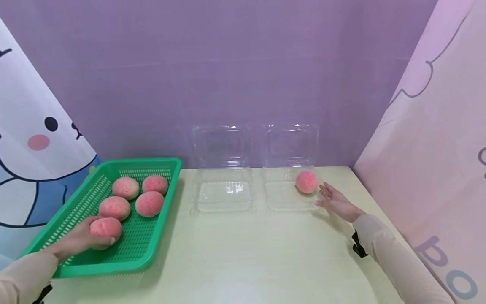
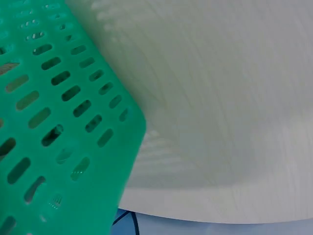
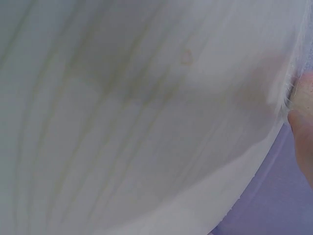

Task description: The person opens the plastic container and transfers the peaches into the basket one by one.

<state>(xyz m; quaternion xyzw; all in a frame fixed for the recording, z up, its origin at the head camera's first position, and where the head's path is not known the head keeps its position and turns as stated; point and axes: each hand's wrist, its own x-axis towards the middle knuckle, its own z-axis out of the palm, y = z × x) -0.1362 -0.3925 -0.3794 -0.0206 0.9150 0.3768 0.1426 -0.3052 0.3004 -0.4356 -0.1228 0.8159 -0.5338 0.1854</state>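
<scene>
Inside the green basket (image 1: pixel 152 249), my left hand (image 1: pixel 79 237) grips a pink peach (image 1: pixel 105 228) at the near left. Several more peaches (image 1: pixel 150 204) lie farther back in that basket. On the right, a clear plastic clamshell box (image 1: pixel 282 198) stands with its lid raised, and one peach (image 1: pixel 306 182) sits in its right part. My right hand (image 1: pixel 336 203) is at the box's right side, fingers loosely extended beside the peach and holding nothing. The left wrist view shows the basket's slotted wall (image 2: pixel 73 117) but not the held peach. A right finger (image 3: pixel 302 142) shows at the right wrist view's edge.
A second clear clamshell box (image 1: pixel 224 196), lid up, stands between the basket and the right-hand box. All rest on a pale wood-grain table (image 1: pixel 243 253). A purple backdrop (image 1: pixel 243 76) rises behind, with printed panels (image 1: pixel 429 169) on both sides.
</scene>
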